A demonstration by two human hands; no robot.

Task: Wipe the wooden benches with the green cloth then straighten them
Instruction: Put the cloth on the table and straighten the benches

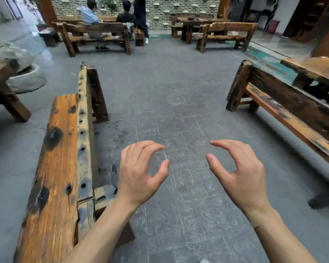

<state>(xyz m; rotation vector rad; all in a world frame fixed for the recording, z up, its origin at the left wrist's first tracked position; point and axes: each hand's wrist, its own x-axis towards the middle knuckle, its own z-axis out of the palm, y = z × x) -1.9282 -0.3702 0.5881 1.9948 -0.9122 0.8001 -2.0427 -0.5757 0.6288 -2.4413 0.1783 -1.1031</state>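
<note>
Orange-brown plank bench [57, 168] sits at nine o'clock; left hand [139, 175] and right hand [241, 173] hover loosely curled, holding nothing. No green cloth shows; fetching it likely comes next.

The near bench [59, 158] is rough, weathered wood, orange-brown with dark knots and bored holes along its grey backrest. The floor [179, 111] is matt grey stone, scuffed. The far wall [160, 10] is rough brick.
</note>
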